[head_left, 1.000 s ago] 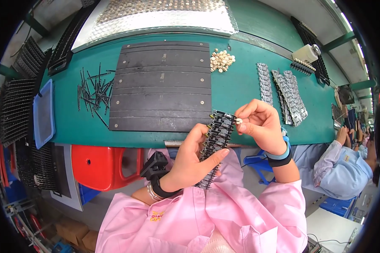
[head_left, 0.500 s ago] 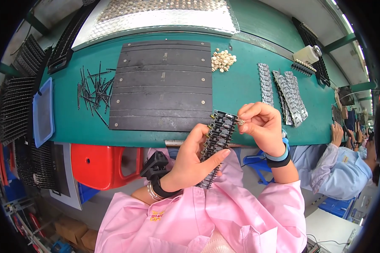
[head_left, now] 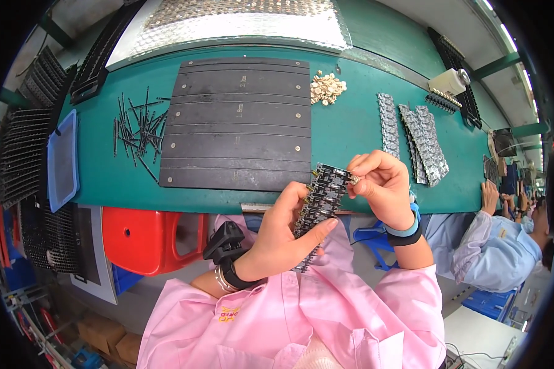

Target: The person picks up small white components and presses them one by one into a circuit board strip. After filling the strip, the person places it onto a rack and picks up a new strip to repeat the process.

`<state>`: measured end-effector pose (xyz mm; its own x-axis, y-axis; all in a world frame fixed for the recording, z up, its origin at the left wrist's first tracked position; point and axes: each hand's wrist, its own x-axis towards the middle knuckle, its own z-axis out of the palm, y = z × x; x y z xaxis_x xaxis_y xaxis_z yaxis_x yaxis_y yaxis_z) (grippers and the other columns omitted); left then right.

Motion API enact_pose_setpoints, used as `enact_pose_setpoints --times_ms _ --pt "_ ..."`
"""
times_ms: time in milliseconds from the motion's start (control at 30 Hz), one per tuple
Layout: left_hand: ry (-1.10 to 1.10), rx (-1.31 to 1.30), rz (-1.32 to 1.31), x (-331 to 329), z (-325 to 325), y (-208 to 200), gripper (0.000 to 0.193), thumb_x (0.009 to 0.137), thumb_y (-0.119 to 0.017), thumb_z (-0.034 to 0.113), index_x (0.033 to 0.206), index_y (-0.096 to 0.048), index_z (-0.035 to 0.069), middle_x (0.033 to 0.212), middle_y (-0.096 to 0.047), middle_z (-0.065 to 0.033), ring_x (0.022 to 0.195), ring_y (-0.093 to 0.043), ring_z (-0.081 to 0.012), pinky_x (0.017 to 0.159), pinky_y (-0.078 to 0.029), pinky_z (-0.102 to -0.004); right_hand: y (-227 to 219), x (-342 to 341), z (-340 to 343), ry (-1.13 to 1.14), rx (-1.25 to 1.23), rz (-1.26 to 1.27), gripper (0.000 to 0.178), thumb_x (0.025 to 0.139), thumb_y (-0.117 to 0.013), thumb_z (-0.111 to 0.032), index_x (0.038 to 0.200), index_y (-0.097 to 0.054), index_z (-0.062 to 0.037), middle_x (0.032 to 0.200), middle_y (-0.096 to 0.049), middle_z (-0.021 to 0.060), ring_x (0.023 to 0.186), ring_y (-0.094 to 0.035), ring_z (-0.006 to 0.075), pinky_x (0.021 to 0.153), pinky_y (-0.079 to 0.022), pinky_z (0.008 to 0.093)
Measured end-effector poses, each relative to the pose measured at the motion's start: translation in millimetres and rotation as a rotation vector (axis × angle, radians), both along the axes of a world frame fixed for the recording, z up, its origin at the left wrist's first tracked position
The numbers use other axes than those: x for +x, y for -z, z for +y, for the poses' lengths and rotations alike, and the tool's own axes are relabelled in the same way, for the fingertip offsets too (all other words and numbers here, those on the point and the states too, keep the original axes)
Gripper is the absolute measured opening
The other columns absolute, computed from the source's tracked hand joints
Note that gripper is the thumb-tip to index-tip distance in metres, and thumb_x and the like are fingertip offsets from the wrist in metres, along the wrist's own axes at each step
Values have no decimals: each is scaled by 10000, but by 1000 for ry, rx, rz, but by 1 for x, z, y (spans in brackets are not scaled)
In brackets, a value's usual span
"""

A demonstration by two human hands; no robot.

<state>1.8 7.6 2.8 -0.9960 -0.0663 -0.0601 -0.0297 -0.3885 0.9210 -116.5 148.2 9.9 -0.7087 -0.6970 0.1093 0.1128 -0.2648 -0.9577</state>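
Note:
My left hand [head_left: 283, 230] is closed around a long dark panel of small circuit boards [head_left: 321, 200], tilted above the table's front edge. Small gold-coloured parts stick out along the panel's left edge. At its upper right corner, my right hand [head_left: 381, 184] pinches a small pale gold piece [head_left: 354, 179] between thumb and fingertips, right against the panel's edge. Fingers partly cover that piece, so its exact form is hard to make out. A pile of similar small round gold-coloured pieces [head_left: 327, 88] lies on the green table beyond my hands.
A black grooved plate [head_left: 237, 123] lies mid-table, with thin black strips [head_left: 140, 132] scattered to its left. More board panels [head_left: 425, 144] lie at the right. A blue tray [head_left: 63, 163] stands at the left edge, above a red stool [head_left: 148, 240]. A co-worker in blue [head_left: 495, 246] sits at right.
The panel and both hands have shifted very slightly. My right hand still pinches the small piece at the panel's upper right corner.

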Motion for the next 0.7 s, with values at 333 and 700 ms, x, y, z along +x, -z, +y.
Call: enact_pose_setpoints --times_ms 333,700 --pt "-2 -21 13 -1 2 6 258 786 -567 15 906 -341 49 738 -488 -6 550 -509 -39 452 -436 -186 -8 5 -6 68 53 161 206 709 -662 -55 831 -515 21 750 -519 89 635 -498 126 535 -446 221" --pt "22 195 -26 -2 0 3 271 788 -563 19 938 -339 45 768 -487 -20 541 -513 -55 452 -477 -208 -6 2 -10 32 45 4 208 716 -652 -47 835 -490 7 767 -531 78 628 -516 103 543 -450 212"
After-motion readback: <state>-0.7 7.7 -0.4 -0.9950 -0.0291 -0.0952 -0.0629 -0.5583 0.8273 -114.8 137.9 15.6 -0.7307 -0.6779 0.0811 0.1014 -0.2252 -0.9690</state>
